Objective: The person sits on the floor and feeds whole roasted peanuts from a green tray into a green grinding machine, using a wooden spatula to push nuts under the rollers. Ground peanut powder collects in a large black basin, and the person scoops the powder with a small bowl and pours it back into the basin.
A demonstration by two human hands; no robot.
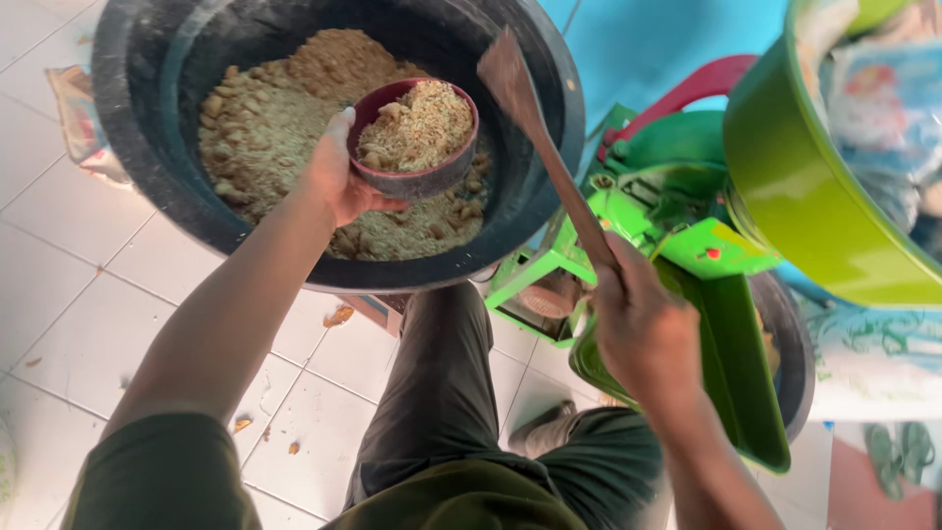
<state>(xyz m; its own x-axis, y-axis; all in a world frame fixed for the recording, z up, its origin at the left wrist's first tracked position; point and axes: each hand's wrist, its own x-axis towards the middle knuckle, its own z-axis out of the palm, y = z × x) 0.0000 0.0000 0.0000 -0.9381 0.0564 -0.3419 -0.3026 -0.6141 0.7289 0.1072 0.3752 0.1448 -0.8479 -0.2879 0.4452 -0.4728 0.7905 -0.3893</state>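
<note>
My left hand (334, 177) grips a small dark red bowl (417, 177) heaped with a crumbly tan mash, held just above the same mash in a large black tub (147, 108). My right hand (643, 329) is closed around the handle of a long wooden paddle (535, 118), whose flat blade points up over the tub's right rim. Below that hand sits a bright green machine (687, 236) with a sloping green chute (736, 373).
A big lime-green basin (795, 177) holding plastic bags fills the upper right. A black container (795, 353) sits under the chute. White floor tiles (78, 294) with scattered crumbs lie at left. My dark trousers and a shoe show below.
</note>
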